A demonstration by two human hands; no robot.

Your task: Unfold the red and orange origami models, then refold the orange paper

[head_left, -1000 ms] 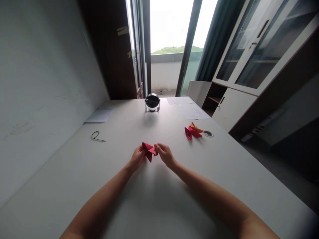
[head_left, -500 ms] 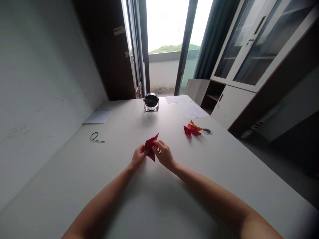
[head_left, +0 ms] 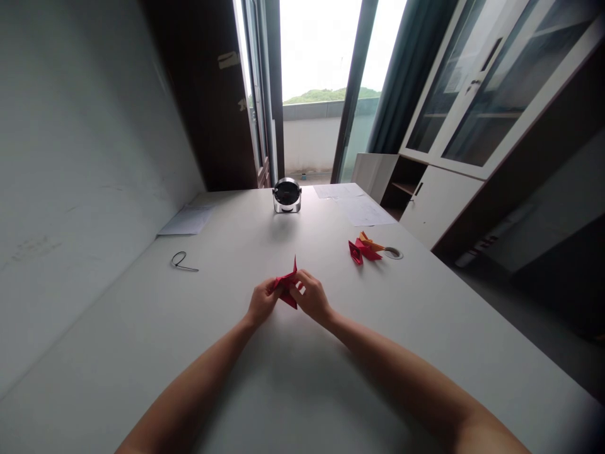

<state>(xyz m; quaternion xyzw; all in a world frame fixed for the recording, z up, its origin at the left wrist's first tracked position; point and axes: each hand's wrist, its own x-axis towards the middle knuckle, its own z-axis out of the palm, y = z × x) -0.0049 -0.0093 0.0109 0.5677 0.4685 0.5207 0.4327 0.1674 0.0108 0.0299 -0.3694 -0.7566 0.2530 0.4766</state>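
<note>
A folded red paper piece [head_left: 288, 285] is pinched between both my hands just above the white table [head_left: 142, 340]. My left hand [head_left: 262, 301] grips its left side with closed fingers. My right hand [head_left: 312, 295] grips its right side, fingers pressed on the fold. One pointed tip of the paper sticks up between the hands. Most of the paper is hidden by my fingers.
A small pile of red and orange folded papers [head_left: 363, 248] lies to the right beside a round cable hole [head_left: 392, 253]. A small round fan [head_left: 286, 195] stands at the far side. Paper sheets [head_left: 186, 219] and a thin black cord [head_left: 182, 261] lie left. A cabinet stands right.
Both hands have turned the red paper: its point swung from lying leftward to standing upright. The hands have moved closer together over it.
</note>
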